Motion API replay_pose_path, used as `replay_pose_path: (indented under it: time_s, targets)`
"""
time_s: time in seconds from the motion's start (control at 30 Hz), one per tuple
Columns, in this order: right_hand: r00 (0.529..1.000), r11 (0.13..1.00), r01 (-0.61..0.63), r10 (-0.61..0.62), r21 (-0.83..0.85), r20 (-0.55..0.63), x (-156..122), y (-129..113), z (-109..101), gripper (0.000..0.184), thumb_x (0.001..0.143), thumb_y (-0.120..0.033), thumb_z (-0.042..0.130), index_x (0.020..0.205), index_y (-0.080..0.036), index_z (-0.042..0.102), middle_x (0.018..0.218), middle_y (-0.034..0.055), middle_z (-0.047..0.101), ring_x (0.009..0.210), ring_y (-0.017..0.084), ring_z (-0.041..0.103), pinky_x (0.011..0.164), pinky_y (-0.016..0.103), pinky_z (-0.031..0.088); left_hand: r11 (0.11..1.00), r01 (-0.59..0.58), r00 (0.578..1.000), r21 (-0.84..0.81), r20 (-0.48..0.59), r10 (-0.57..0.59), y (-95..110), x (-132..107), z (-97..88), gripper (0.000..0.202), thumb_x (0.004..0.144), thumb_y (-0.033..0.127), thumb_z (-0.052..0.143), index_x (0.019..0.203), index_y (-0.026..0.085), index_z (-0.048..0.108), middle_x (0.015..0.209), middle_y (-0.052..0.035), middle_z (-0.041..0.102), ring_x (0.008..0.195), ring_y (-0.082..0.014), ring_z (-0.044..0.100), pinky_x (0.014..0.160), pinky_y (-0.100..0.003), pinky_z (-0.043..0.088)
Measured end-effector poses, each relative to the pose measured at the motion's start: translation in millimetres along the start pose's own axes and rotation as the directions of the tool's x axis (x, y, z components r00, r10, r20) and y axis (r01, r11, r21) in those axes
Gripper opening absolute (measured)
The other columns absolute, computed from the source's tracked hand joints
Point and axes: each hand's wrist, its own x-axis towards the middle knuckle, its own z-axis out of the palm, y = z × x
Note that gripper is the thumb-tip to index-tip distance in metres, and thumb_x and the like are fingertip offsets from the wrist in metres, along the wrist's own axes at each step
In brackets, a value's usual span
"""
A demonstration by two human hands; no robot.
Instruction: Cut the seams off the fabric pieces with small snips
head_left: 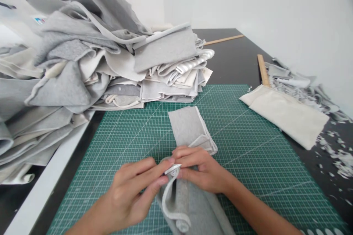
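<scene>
Both hands work at a piece of grey fabric (198, 205) that is rolled along one edge and hangs toward me. My left hand (135, 187) pinches the rolled edge from the left, fingertips against a small white pointed piece (173, 169) at the roll's end. From the right, my right hand (198, 167) grips the same fabric, thumb below and fingers over the top. What the small white piece is, I cannot tell. Just beyond the fingers lies a folded grey cloth (187, 125), flat on the green cutting mat (132, 132).
A tall heap of grey and cream fabric (71, 55) covers the left and back. On the right lie a folded cream cloth (286, 114), a wooden stick (263, 70) and scattered fabric scraps (309, 91) on the black table (226, 58). A white wall stands behind.
</scene>
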Motion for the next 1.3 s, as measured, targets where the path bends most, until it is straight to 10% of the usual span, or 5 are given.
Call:
replay_pose_path:
  time_s: [0.17, 1.3]
  targets:
    - [0.990, 0.990, 0.139, -0.139, 0.017, 0.008, 2.5, 8.0, -0.9, 0.024, 0.095, -0.026, 0.054, 0.090, -0.011, 0.073, 0.079, 0.0064, 0.063, 0.077, 0.015, 0.055, 0.077, 0.030, 0.043, 0.998, -0.022, 1.000, -0.050, 0.019, 0.023, -1.9, 0.2, -2.4, 0.044, 0.091, 0.015, 0.058, 0.135, 0.015, 0.052, 0.083, -0.0029, 0.061, 0.065, -0.0085, 0.055, 0.054, -0.020, 0.045]
    - [0.989, 0.992, 0.127, -0.127, 0.005, 0.069, 3.7, 10.6, -5.2, 0.022, 0.095, -0.025, 0.055, 0.095, -0.012, 0.072, 0.084, 0.0070, 0.066, 0.082, 0.015, 0.057, 0.084, 0.034, 0.044, 0.998, -0.054, 0.998, -0.023, 0.041, 0.055, -7.6, -0.1, -4.0, 0.044, 0.093, 0.019, 0.056, 0.137, 0.017, 0.050, 0.079, -0.0019, 0.057, 0.059, -0.0095, 0.052, 0.050, -0.022, 0.042]
